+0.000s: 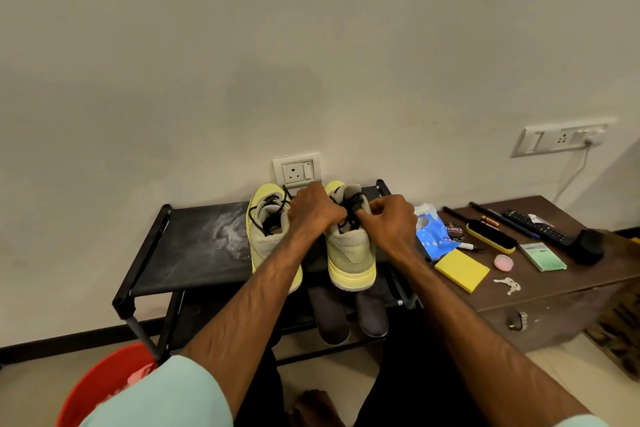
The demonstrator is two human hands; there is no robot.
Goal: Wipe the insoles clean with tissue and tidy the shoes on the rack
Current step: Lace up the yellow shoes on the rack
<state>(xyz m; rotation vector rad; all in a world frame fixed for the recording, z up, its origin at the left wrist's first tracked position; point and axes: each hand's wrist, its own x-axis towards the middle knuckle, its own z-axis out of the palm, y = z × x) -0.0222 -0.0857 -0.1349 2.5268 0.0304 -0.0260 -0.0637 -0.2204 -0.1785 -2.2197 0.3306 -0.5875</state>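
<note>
Two pale yellow-green sneakers with black laces stand heels toward me on the top shelf of a black shoe rack (194,246). The left sneaker (268,236) stands untouched. Over the opening of the right sneaker (351,253) both my hands work: my left hand (313,208) grips its black laces (349,218) from the left, and my right hand (389,222) pinches them from the right. Two dark insoles (329,315) lie on the lower shelf under the right sneaker. A blue tissue pack (431,236) lies just right of the rack.
A brown wooden chest (554,291) at the right carries a yellow sponge (462,269), shoe brush (491,237), polish tin (454,230), remote (535,227), keys (507,284) and small items. A red bucket (100,388) stands at lower left. A wall socket (297,170) sits behind the shoes.
</note>
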